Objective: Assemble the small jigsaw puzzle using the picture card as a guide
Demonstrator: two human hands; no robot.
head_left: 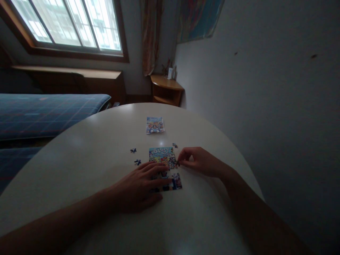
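Note:
A small colourful jigsaw puzzle (162, 156) lies partly assembled on the round white table (92, 141). My left hand (140, 186) lies flat on its lower left part, fingers stretched out over the pieces. My right hand (198, 161) is at the puzzle's right edge, thumb and fingers pinched on a dark puzzle piece (178, 163). Loose pieces lie nearby: two to the left (133, 150) (137, 162) and one above right (174, 145). A printed picture card (154, 125) lies farther back on the table.
A white wall stands close on the right. A bed with a blue checked cover (45, 113) lies left of the table. A wooden corner shelf (166, 88) and a window (69, 24) are behind.

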